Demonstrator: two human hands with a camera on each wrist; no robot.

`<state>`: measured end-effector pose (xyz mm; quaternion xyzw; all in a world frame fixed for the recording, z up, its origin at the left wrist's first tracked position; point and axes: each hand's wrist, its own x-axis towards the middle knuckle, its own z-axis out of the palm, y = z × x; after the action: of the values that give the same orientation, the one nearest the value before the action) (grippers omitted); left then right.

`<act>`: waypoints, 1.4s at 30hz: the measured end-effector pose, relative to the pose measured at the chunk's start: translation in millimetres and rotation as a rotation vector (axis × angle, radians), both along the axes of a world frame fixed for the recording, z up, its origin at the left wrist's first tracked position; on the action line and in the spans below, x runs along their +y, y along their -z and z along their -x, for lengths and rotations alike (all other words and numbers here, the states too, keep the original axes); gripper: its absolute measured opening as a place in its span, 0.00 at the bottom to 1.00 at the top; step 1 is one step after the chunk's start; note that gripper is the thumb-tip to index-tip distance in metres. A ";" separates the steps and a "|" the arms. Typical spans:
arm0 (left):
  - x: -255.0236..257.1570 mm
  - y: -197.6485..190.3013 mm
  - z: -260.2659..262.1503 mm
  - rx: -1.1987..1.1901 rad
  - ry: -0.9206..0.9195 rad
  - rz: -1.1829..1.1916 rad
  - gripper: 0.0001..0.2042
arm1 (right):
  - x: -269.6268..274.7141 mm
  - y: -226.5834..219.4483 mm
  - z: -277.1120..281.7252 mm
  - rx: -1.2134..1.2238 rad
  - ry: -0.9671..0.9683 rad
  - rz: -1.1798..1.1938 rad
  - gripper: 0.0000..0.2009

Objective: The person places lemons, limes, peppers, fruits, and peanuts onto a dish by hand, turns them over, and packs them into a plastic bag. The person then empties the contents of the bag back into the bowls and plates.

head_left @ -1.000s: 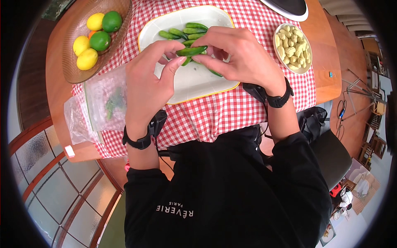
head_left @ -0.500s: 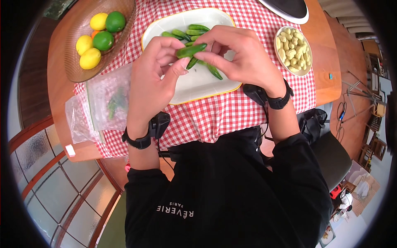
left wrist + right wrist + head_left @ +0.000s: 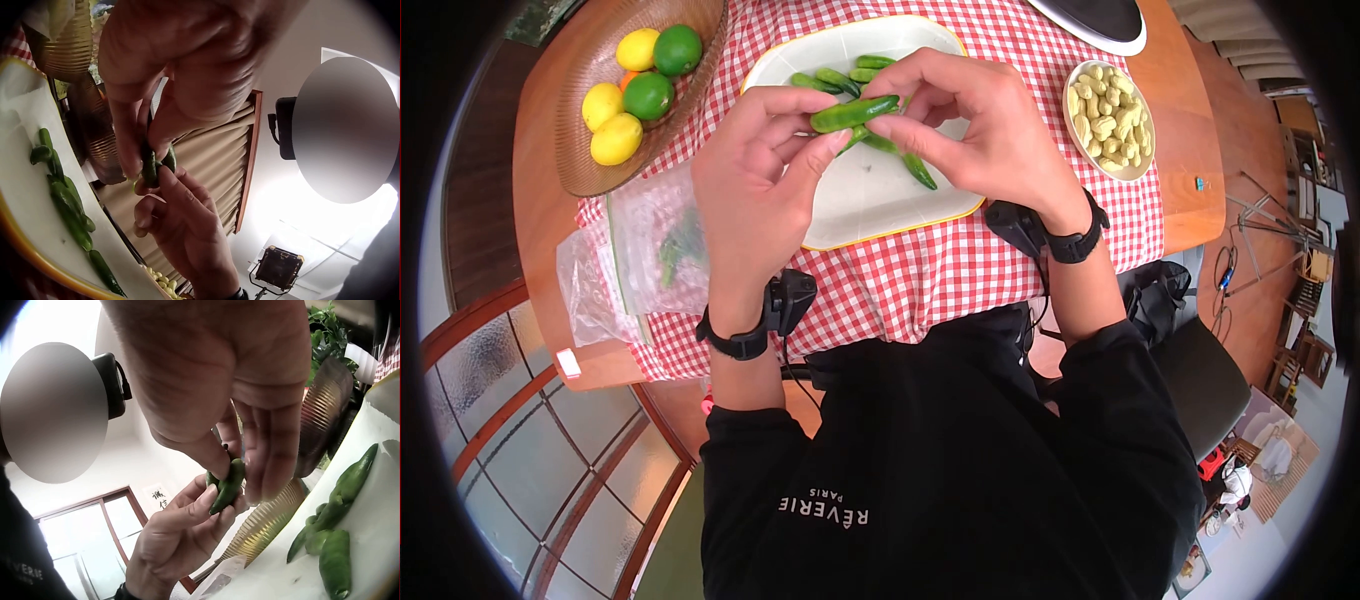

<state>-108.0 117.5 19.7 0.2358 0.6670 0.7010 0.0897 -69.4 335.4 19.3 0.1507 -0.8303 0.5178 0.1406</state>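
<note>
Green, likely light, crisp and slightly slippery: a pepper (image 3: 848, 115) pinched at upper centre of the frame, over the tray (image 3: 890, 207), between fingers of left hand (image 3: 755, 180) and right hand (image 3: 994, 132), best held gently near its 2 ends.

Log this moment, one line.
left hand: pinching green pepper | right hand: pinching same pepper | below: other peppers on yellow-rimmed tray
</note>
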 end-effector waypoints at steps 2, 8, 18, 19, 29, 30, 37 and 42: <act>-0.2 -2.5 -1.5 -0.011 -0.010 0.002 0.14 | -0.7 -1.3 -1.8 -0.033 -0.014 0.024 0.12; -0.6 -3.9 -0.3 -0.031 -0.027 -0.003 0.14 | -4.5 -7.8 -4.2 -0.140 -0.089 0.157 0.13; 0.4 2.7 2.6 0.008 0.011 -0.059 0.14 | -2.1 -11.4 -4.4 -0.237 -0.142 0.334 0.11; 1.0 2.0 2.1 0.007 0.011 -0.059 0.14 | -2.6 -8.7 -4.2 -0.237 -0.142 0.334 0.11; 4.1 -4.2 -1.9 -0.036 0.021 -0.026 0.17 | -3.9 -5.3 -2.0 -0.160 -0.073 0.325 0.12; 2.3 -2.1 -0.6 -0.019 0.032 -0.006 0.18 | -3.7 -4.3 -2.5 -0.160 -0.083 0.330 0.12; -0.7 1.6 1.7 0.129 0.039 0.001 0.17 | -1.1 -6.8 -2.9 -0.160 -0.093 0.364 0.13; -1.9 6.7 5.8 0.202 0.075 -0.041 0.17 | -3.8 -7.6 -2.7 -0.159 -0.073 0.382 0.12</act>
<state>-113.8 115.5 12.9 0.3317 0.6488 0.6835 0.0434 -66.7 331.6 26.9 0.1098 -0.7196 0.6807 0.0817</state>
